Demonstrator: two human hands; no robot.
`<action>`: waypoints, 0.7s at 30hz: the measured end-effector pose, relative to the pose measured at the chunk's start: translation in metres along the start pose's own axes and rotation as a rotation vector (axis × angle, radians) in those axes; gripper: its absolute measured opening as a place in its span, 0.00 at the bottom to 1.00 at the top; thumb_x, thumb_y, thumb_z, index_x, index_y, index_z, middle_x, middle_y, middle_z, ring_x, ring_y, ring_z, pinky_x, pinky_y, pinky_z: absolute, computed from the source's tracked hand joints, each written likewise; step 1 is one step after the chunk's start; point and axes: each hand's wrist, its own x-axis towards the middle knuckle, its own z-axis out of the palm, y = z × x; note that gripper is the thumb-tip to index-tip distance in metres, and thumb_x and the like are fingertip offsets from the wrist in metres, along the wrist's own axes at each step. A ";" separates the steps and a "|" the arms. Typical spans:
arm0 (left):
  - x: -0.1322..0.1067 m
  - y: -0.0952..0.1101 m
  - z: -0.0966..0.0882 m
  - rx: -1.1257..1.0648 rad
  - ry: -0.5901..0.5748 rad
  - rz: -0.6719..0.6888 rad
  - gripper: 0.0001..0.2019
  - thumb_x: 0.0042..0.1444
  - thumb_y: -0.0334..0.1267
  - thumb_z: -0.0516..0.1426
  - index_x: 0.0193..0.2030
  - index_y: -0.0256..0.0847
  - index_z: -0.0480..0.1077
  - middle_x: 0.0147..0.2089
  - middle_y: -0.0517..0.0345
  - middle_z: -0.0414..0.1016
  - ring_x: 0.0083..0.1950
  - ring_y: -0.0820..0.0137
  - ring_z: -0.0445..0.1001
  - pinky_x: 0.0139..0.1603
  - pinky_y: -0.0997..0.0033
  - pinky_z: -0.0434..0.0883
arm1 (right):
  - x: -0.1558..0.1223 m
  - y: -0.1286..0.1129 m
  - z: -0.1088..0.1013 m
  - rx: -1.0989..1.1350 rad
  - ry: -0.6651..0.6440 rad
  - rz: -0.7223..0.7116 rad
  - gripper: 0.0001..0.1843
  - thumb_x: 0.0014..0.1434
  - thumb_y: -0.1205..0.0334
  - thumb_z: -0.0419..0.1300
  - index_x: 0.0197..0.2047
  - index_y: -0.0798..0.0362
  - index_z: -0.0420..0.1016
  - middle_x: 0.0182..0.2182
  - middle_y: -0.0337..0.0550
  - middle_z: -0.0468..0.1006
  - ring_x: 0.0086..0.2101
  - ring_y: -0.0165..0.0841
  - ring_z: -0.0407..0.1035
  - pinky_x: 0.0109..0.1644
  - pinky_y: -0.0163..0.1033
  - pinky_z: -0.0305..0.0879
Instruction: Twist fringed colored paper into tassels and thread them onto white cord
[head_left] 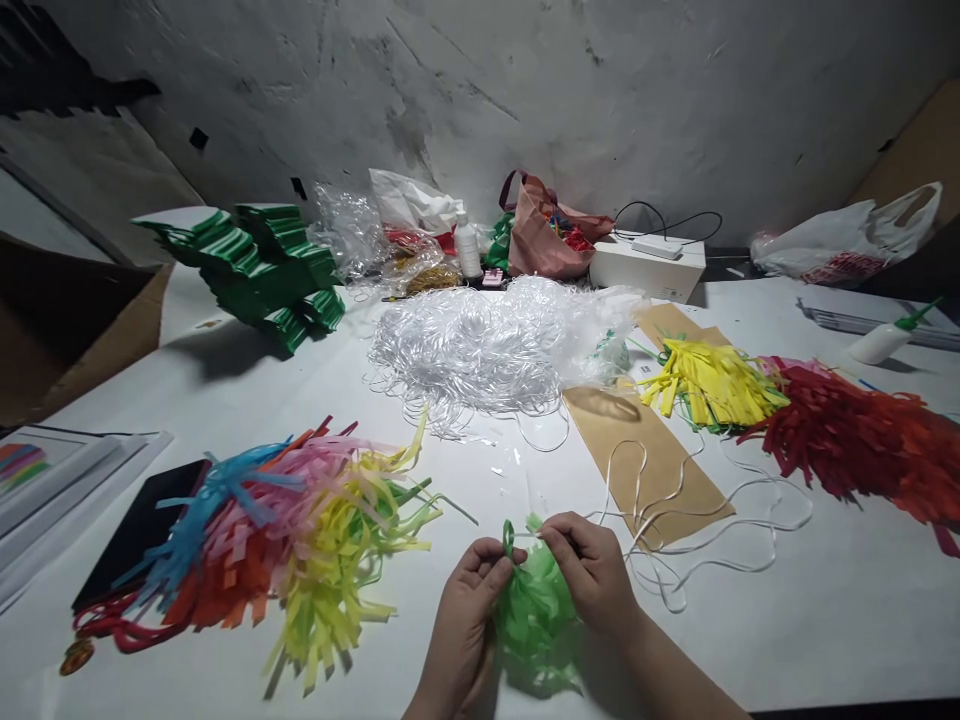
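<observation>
A light green paper tassel hangs between my hands, low in the middle of the head view. My left hand pinches its top, where a small green loop stands up by the thumb and forefinger. My right hand is closed in a pinch at the other side of the tassel's top. White cord runs from behind that hand and lies in loose loops to the right. A short piece of white shows between the two hands' fingertips.
Tassels in several colours lie left on a dark flat case. Yellow and red tassels lie right, near a brown paper sheet. Behind are a heap of white cord, green stacked shapes and a glue bottle.
</observation>
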 end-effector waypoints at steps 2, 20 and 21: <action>-0.001 -0.002 0.001 0.012 -0.009 -0.006 0.20 0.38 0.39 0.75 0.35 0.40 0.73 0.34 0.56 0.83 0.37 0.67 0.80 0.40 0.71 0.77 | 0.000 0.000 0.001 -0.021 0.004 -0.012 0.12 0.68 0.58 0.55 0.35 0.53 0.75 0.25 0.38 0.75 0.25 0.29 0.67 0.30 0.32 0.61; 0.006 0.007 0.006 0.385 -0.018 0.217 0.16 0.45 0.49 0.70 0.34 0.39 0.80 0.30 0.57 0.78 0.34 0.68 0.74 0.39 0.71 0.71 | -0.001 0.003 0.011 -0.065 -0.165 0.086 0.17 0.68 0.51 0.54 0.32 0.53 0.71 0.22 0.34 0.66 0.23 0.27 0.59 0.27 0.33 0.54; 0.007 0.010 0.005 0.445 0.005 0.274 0.15 0.46 0.49 0.70 0.30 0.39 0.79 0.27 0.58 0.76 0.33 0.69 0.72 0.38 0.72 0.70 | 0.000 0.003 0.010 -0.101 -0.167 0.077 0.16 0.68 0.52 0.54 0.32 0.52 0.70 0.21 0.33 0.65 0.22 0.27 0.58 0.27 0.33 0.53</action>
